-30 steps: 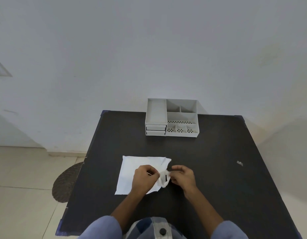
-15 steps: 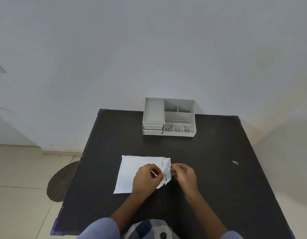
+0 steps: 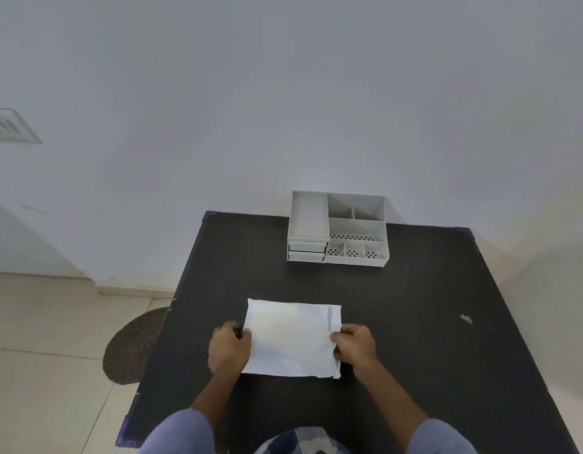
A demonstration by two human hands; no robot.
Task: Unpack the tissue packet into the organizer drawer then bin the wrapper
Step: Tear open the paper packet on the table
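Observation:
A white tissue packet lies flat on the black table, near its front middle. Its right edge shows a torn strip. My left hand grips the packet's left edge with curled fingers. My right hand pinches the packet's right edge. The grey organizer stands at the back of the table against the wall. Its two small drawers at the front left are closed.
A small scrap of white wrapper lies on the table to the right. A round dark woven mat sits on the tiled floor left of the table. The wall is close behind the organizer.
Both hands were together at the packet's right corner, working the wrapper. Now they are spread apart, one on each side edge, and the packet lies flat between them.

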